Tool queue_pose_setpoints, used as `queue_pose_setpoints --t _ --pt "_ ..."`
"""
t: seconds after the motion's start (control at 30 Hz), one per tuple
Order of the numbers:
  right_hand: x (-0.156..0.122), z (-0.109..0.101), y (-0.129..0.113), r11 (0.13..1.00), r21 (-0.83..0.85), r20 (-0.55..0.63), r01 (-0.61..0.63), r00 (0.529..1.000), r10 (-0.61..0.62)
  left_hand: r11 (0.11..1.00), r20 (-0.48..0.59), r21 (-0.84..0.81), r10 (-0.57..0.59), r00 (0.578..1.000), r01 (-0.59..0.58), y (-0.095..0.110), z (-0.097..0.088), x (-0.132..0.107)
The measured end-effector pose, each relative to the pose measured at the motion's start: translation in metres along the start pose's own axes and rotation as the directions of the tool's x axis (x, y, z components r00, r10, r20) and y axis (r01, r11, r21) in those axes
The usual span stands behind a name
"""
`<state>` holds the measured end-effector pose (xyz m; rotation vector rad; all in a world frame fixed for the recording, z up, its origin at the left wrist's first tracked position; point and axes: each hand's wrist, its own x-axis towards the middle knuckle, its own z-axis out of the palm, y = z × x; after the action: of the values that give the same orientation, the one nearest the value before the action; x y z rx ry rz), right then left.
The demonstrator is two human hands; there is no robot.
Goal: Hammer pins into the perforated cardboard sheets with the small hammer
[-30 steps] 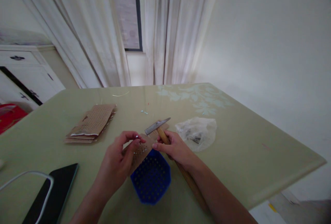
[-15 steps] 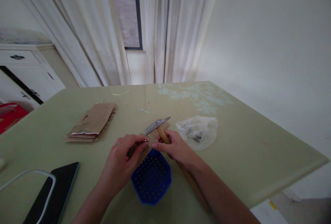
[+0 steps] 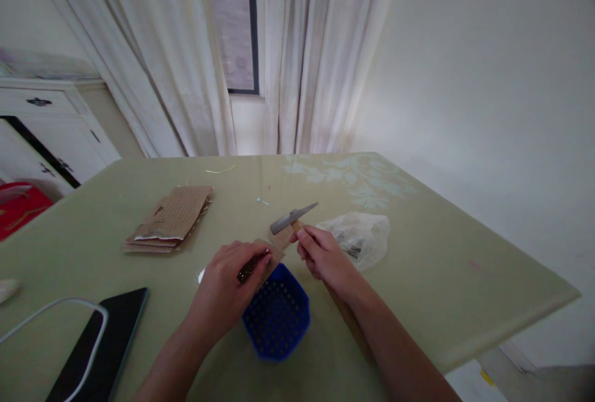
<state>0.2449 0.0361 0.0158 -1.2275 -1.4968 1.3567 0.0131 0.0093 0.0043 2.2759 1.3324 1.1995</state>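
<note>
My right hand (image 3: 325, 254) is closed round the wooden handle of a hammer (image 3: 292, 217), close beneath its metal head, which is raised above the table. The long handle runs back under my right forearm. My left hand (image 3: 235, 278) is closed in a pinch, with a small dark brown, shiny object (image 3: 247, 269) between thumb and fingers; its kind is unclear. A piece of brown cardboard with small holes (image 3: 281, 238) lies under the hammer head and reaches toward my left fingers. Just below the hands stands a blue octagonal perforated basket (image 3: 279, 321).
A stack of perforated brown cardboard sheets (image 3: 174, 219) lies at the left. To the right is a clear plastic bag (image 3: 367, 238) with thin dark pieces inside. A black tablet (image 3: 100, 346) with a white cable (image 3: 100, 327) lies at the front left of the green table (image 3: 441, 266).
My right hand has lifted the hammer slightly up and to the right, and its fingers now wrap the handle more closely. The left hand stays nearly in place, still pinching.
</note>
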Motion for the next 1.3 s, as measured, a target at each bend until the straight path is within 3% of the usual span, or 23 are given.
queue_pose_setpoints --t 0.07,0.17,0.23,0.33,0.47,0.6,0.73,0.87,1.03,1.17,1.3 --pt "-0.009 -0.009 -0.02 0.973 -0.197 -0.039 0.124 0.99 -0.134 1.0 0.007 -0.009 0.019 1.0 -0.019 0.0 0.001 0.002" --pt "-0.025 -0.019 -0.059 0.786 -0.561 0.036 0.261 0.956 -0.292 0.999 0.029 -0.024 0.024 0.999 -0.023 0.001 0.002 0.005" --pt "-0.034 -0.019 -0.08 0.676 -0.686 0.045 0.269 0.943 -0.33 1.0 0.043 -0.024 0.013 0.999 -0.012 0.001 0.002 0.006" --pt "-0.041 -0.011 -0.094 0.596 -0.761 0.078 0.255 0.949 -0.306 1.0 0.061 -0.024 0.003 0.998 -0.002 0.001 0.002 0.006" --pt "-0.044 -0.002 -0.091 0.513 -0.823 0.127 0.244 0.959 -0.252 0.998 0.083 -0.055 -0.005 0.997 0.01 0.001 0.002 0.007" --pt "-0.045 0.001 -0.085 0.528 -0.825 0.048 0.199 0.957 -0.286 0.996 0.075 -0.084 -0.025 0.997 0.032 0.002 0.003 0.009" --pt "-0.049 0.006 -0.084 0.489 -0.853 0.084 0.182 0.973 -0.215 0.995 0.082 -0.095 -0.03 0.996 0.037 0.002 0.005 0.009" --pt "-0.053 0.012 -0.08 0.519 -0.839 0.021 0.163 0.963 -0.268 0.993 0.068 -0.107 -0.047 0.997 0.054 0.001 0.007 0.008" --pt "-0.053 0.019 -0.069 0.423 -0.899 0.058 0.115 0.988 -0.145 0.987 0.068 -0.116 -0.104 0.992 0.112 0.0 0.009 0.008" --pt "-0.052 0.023 -0.067 0.42 -0.903 0.008 0.089 0.981 -0.192 0.987 0.078 -0.116 -0.106 0.991 0.114 0.0 0.009 0.008" --pt "-0.053 0.023 -0.067 0.383 -0.918 0.047 0.108 0.985 -0.165 0.979 0.044 -0.178 -0.094 0.995 0.1 0.002 0.01 0.009"
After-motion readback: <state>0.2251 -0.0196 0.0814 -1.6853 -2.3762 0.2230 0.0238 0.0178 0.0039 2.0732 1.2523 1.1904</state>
